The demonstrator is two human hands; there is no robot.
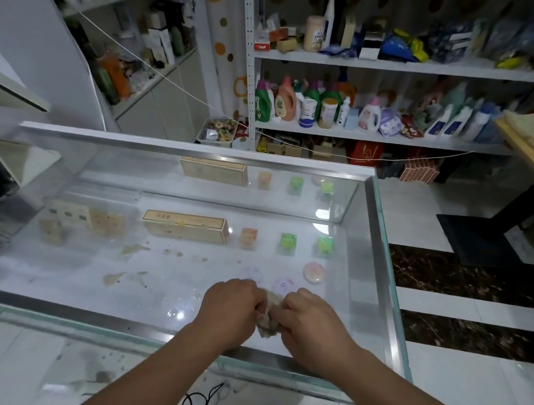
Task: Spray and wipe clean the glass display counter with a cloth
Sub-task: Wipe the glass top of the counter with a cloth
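Note:
A glass display counter (112, 275) with a metal frame fills the middle of the head view. Brownish smears mark its top toward the left. Near its front right part, a small beige cloth (270, 316) lies bunched on the glass. My left hand (230, 305) grips the cloth's left side with curled fingers. My right hand (308, 320) grips its right side, and the two hands nearly touch. Most of the cloth is hidden between them. No spray bottle is in my hands.
Under the glass lie a long tan box (184, 226), small orange and green packs (288, 242) and a round pink tin (314, 272). White shelves (385, 65) with bottles stand behind. A dark table base (482, 240) stands on the floor at right. A black cord (204, 400) hangs below the counter's front.

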